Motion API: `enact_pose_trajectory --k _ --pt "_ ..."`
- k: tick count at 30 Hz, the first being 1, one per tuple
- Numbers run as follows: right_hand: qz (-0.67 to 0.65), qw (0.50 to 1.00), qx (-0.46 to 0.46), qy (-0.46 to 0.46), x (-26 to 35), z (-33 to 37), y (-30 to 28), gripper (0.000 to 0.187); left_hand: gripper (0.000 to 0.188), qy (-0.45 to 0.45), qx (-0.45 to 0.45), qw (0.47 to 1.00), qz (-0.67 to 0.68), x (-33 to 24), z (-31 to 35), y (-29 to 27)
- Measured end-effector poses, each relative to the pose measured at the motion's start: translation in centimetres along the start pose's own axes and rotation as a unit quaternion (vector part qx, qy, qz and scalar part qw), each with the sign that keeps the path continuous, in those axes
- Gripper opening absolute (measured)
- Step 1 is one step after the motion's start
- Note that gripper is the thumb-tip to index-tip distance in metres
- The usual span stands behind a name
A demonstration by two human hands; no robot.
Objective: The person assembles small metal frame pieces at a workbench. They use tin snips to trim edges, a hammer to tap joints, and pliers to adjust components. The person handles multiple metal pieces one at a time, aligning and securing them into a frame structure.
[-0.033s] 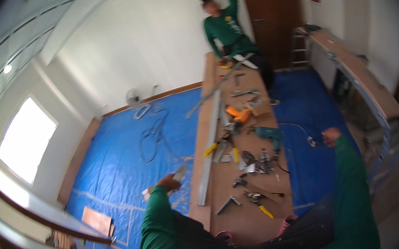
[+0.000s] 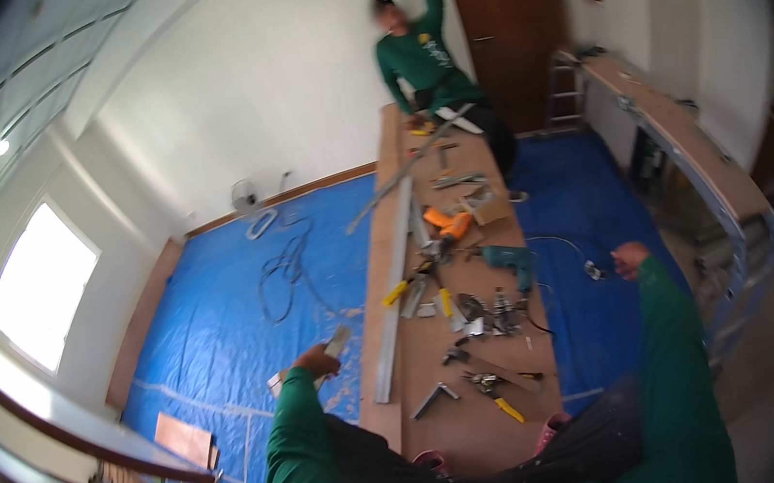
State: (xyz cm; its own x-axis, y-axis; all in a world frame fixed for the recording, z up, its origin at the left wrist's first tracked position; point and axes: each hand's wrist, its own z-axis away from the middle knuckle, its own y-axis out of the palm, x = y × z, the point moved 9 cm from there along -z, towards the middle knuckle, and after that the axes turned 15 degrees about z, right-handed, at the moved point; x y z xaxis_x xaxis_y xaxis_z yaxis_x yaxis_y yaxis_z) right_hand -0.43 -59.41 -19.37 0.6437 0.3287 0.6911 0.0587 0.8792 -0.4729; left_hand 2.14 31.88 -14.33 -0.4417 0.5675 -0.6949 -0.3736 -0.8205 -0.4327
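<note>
My left hand [image 2: 313,360] is closed around a pale, flat piece [image 2: 338,341]. The piece shows on both sides of the hand, left of the long brown board [image 2: 463,407]; its material is unclear. Out over the blue sheet on the right, my right hand [image 2: 631,260] has its fingers curled, and I cannot see whether anything small is in them. A cable with a pale plug end [image 2: 593,270] lies nearest to it. On the board rest a teal drill [image 2: 509,262], an orange power tool [image 2: 450,224], yellow-handled pliers [image 2: 494,395] and a long metal channel [image 2: 395,289].
At the board's far end another person [image 2: 427,65] in green has one arm raised. Blue sheeting [image 2: 220,312] covers the floor, with a coiled cable [image 2: 284,279] and a fan [image 2: 244,197] on it. A plank on metal supports [image 2: 675,125] stands right. A railing [image 2: 79,424] runs lower left.
The whole view has shifted slightly, so the board and the other person sit a little farther left. Both my hands keep nearly the same pose.
</note>
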Motion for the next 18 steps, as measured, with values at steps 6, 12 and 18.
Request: enact_pose_trajectory --k 6,12,18 --pt "0.033 0.997 -0.05 0.057 -0.6 2.1 -5.4 0.039 0.039 -0.002 0.023 0.999 0.04 -5.2 -2.4 2.5" --pt "0.039 0.997 -0.037 0.053 -0.1 1.9 -4.0 0.042 0.038 0.011 0.027 0.999 0.031 -3.2 -3.2 0.7" --pt "0.046 0.998 -0.033 0.032 0.8 1.7 -3.7 0.042 0.046 -0.006 0.036 0.997 0.074 -3.0 -4.4 0.4"
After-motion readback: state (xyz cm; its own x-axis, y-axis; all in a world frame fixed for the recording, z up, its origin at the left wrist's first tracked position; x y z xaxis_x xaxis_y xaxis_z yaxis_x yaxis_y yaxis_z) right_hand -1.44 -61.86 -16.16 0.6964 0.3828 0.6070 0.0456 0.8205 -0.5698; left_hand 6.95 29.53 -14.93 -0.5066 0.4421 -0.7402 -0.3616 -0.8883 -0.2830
